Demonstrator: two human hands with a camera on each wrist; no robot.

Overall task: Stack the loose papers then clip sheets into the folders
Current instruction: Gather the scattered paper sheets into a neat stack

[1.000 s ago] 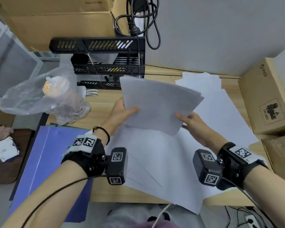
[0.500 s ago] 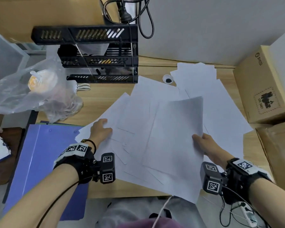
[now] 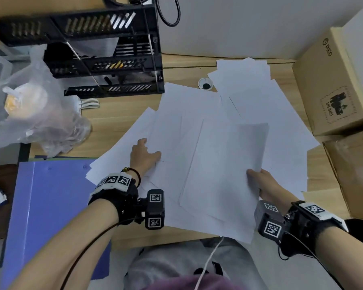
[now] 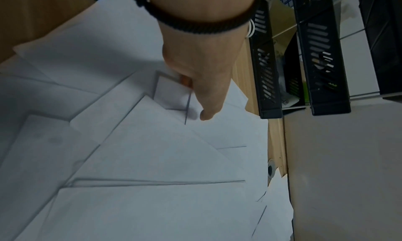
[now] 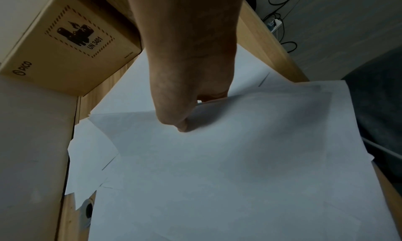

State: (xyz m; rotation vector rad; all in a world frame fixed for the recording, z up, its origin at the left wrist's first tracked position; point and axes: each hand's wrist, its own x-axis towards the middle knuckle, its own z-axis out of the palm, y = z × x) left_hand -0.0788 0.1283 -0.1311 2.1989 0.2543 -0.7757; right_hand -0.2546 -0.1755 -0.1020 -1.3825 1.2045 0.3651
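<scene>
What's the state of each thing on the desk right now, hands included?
Left hand: pinching a corner of the loose white paper sheets, which lie scattered, unstacked.
Right hand: gripping the gathered white paper stack at its edge.
Blue plastic folder: closed, flat, no sheets clipped.
Black tiered letter tray: upright.
Brown cardboard box: closed.

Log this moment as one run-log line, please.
phase: gathering | right hand: grips held sheets | left hand: pinches loose sheet on desk | blue folder: untouched

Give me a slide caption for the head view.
Right hand grips a gathered sheaf of papers while left hand reaches into loose sheets on the desk.
</scene>
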